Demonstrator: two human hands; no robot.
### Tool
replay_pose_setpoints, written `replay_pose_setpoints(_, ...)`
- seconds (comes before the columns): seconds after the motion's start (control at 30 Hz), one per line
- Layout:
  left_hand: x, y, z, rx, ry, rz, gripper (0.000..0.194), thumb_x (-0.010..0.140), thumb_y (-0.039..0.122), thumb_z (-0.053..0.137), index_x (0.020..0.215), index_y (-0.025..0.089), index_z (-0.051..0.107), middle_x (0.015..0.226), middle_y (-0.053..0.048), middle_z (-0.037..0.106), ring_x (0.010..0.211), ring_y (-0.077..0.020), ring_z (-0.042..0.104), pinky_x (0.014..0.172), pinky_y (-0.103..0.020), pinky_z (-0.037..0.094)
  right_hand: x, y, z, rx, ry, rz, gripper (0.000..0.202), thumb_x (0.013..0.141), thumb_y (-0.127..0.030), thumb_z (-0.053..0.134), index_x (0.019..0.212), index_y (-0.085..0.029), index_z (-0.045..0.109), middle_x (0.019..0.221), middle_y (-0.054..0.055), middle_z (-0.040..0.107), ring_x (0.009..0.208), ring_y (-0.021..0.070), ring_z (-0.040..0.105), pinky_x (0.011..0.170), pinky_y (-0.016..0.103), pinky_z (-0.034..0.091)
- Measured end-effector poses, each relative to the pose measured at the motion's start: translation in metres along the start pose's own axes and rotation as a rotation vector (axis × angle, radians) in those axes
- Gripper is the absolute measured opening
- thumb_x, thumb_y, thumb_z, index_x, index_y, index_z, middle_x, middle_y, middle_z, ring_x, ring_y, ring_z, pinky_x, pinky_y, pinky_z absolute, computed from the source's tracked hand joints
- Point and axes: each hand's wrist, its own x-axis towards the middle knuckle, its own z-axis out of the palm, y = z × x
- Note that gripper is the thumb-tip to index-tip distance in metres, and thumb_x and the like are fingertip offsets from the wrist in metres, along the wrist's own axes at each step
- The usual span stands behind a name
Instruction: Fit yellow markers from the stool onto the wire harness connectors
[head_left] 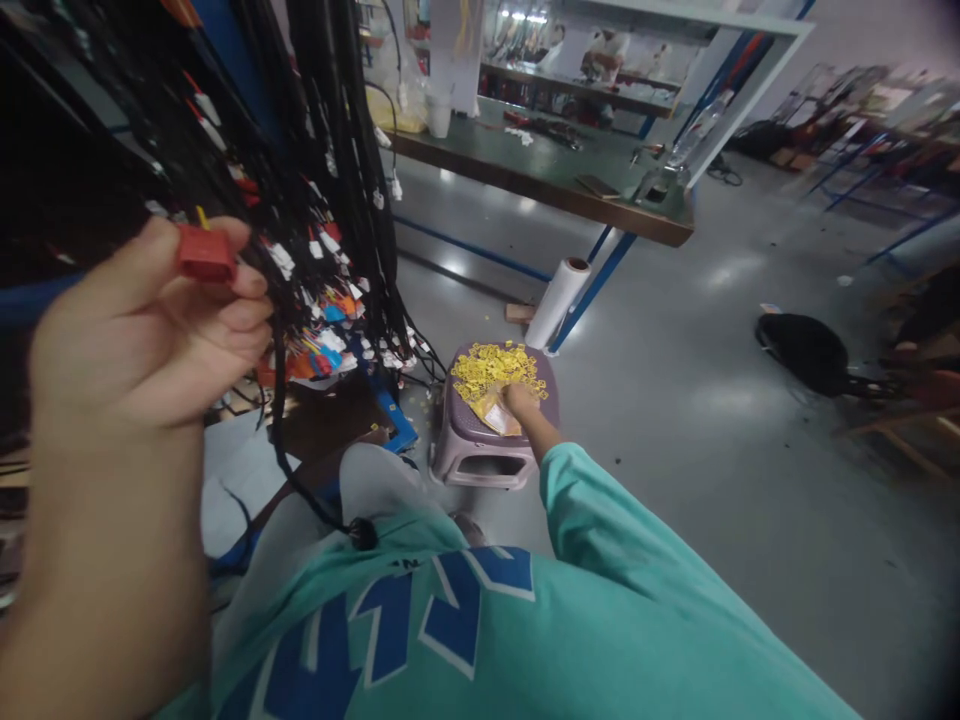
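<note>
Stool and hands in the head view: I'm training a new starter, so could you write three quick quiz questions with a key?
1. True or false: the left hand holds a red connector.
2. Choose one. The small pieces heaped on the stool, by the right hand, are mostly:
A) blue
B) yellow
C) white
3. Fill in: the pale roll near the workbench stands on the ____.

Key: 1 true; 2 B; 3 floor.

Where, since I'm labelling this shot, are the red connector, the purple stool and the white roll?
Red connector (206, 256): head view, front of its housing.
Purple stool (462, 418): head view, bare near-left seat corner.
White roll (556, 306): head view, middle of its side.
</note>
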Motion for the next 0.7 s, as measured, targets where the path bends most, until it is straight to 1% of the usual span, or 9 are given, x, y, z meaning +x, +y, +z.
replay_pose_setpoints(0.1, 0.0, 0.0, 0.004, -0.108, -0.036, -0.016, 0.031, 0.089, 0.02, 0.04, 0.07, 0.007, 0.06, 0.067, -0.004, 0.06, 0.05, -0.0066, 0.049, 0.035, -0.015, 0.033, -0.007, -0.001, -0.007, 0.113, 0.016, 0.021, 0.033, 0.088, -0.033, 0.054, 0.114, -0.013, 0.055, 0.115, 0.009, 0.057, 0.101, 0.0192, 0.058, 0.086, 0.04, 0.05)
replay_pose_setpoints(0.2, 0.001, 0.0, 0.003, -0.12, -0.031, -0.011, 0.034, 0.089, 0.018, 0.036, 0.067, 0.006, 0.06, 0.064, -0.005, 0.06, 0.048, -0.0072, 0.05, 0.033, -0.015, 0.035, -0.017, -0.001, -0.017, 0.273, 0.048, 0.008, 0.03, 0.088, -0.032, 0.054, 0.111, -0.014, 0.056, 0.112, 0.008, 0.058, 0.098, 0.0182, 0.058, 0.084, 0.039, 0.051)
replay_pose_setpoints(0.27, 0.001, 0.0, 0.001, -0.118, -0.052, -0.019, 0.035, 0.088, 0.017, 0.036, 0.066, 0.006, 0.061, 0.062, -0.005, 0.059, 0.048, -0.0069, 0.051, 0.033, -0.014, 0.037, -0.026, -0.005, -0.026, 0.41, 0.083, -0.014, 0.027, 0.088, -0.032, 0.054, 0.108, -0.013, 0.057, 0.107, 0.007, 0.06, 0.093, 0.0165, 0.06, 0.08, 0.036, 0.052)
replay_pose_setpoints(0.37, 0.0, -0.003, -0.002, -0.112, -0.116, -0.066, 0.04, 0.09, 0.017, 0.032, 0.067, 0.006, 0.063, 0.057, -0.005, 0.058, 0.046, -0.0068, 0.053, 0.035, -0.013, 0.039, -0.043, -0.02, -0.042, 0.664, 0.141, -0.083, 0.025, 0.087, -0.034, 0.054, 0.098, -0.012, 0.058, 0.091, 0.003, 0.062, 0.076, 0.0114, 0.06, 0.068, 0.029, 0.052)
replay_pose_setpoints(0.43, 0.0, -0.006, -0.003, -0.111, -0.168, -0.107, 0.044, 0.091, 0.014, 0.028, 0.068, 0.007, 0.065, 0.056, -0.005, 0.059, 0.049, -0.0077, 0.056, 0.038, -0.013, 0.042, -0.058, -0.038, -0.053, 0.85, 0.144, -0.169, 0.025, 0.083, -0.038, 0.059, 0.089, -0.014, 0.058, 0.078, 0.0, 0.061, 0.065, 0.0079, 0.057, 0.062, 0.023, 0.051)
replay_pose_setpoints(0.5, 0.0, -0.011, -0.004, -0.104, -0.245, -0.126, 0.044, 0.09, 0.01, 0.028, 0.069, 0.009, 0.067, 0.056, -0.005, 0.061, 0.051, -0.0084, 0.058, 0.041, -0.013, 0.045, -0.077, -0.059, -0.065, 1.014, 0.102, -0.275, 0.028, 0.074, -0.042, 0.067, 0.083, -0.017, 0.057, 0.069, -0.004, 0.059, 0.059, 0.0058, 0.056, 0.059, 0.019, 0.051)
replay_pose_setpoints(0.6, -0.002, -0.016, -0.005, -0.067, -0.369, -0.12, 0.036, 0.087, 0.007, 0.035, 0.074, 0.009, 0.069, 0.058, -0.005, 0.065, 0.05, -0.0092, 0.059, 0.043, -0.015, 0.048, -0.112, -0.091, -0.08, 1.172, 0.002, -0.415, 0.036, 0.06, -0.044, 0.076, 0.08, -0.02, 0.057, 0.068, -0.004, 0.061, 0.057, 0.0051, 0.057, 0.056, 0.016, 0.052)
replay_pose_setpoints(0.63, -0.003, -0.017, -0.006, -0.052, -0.397, -0.118, 0.032, 0.086, 0.007, 0.038, 0.076, 0.009, 0.069, 0.06, -0.005, 0.066, 0.049, -0.0099, 0.06, 0.043, -0.017, 0.048, -0.124, -0.1, -0.084, 1.217, -0.046, -0.46, 0.039, 0.056, -0.044, 0.078, 0.079, -0.021, 0.057, 0.068, -0.004, 0.062, 0.056, 0.0053, 0.058, 0.054, 0.015, 0.052)
replay_pose_setpoints(0.7, -0.005, -0.018, -0.006, -0.023, -0.425, -0.118, 0.025, 0.083, 0.007, 0.044, 0.078, 0.01, 0.068, 0.064, -0.006, 0.068, 0.05, -0.0119, 0.062, 0.045, -0.019, 0.05, -0.147, -0.118, -0.091, 1.319, -0.185, -0.564, 0.039, 0.052, -0.039, 0.082, 0.076, -0.021, 0.057, 0.067, -0.004, 0.064, 0.055, 0.0059, 0.06, 0.05, 0.015, 0.052)
